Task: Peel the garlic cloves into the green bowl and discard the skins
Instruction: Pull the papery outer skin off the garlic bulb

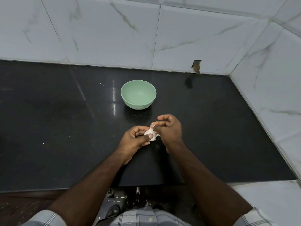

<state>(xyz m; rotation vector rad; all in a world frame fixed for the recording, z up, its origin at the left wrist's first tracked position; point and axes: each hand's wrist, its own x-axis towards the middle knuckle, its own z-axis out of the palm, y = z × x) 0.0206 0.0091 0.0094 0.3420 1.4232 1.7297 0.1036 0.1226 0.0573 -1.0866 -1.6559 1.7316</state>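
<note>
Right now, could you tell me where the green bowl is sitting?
In the head view, the green bowl stands upright on the black counter, centre frame, just beyond both hands and the garlic bulb they hold, short of the tiled wall.

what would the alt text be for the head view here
A person's left hand holds a white papery garlic bulb above a glossy black stone counter while the right hand pinches skin at its top. An empty pale green round bowl sits just beyond, before a white marbled tile wall.
</note>
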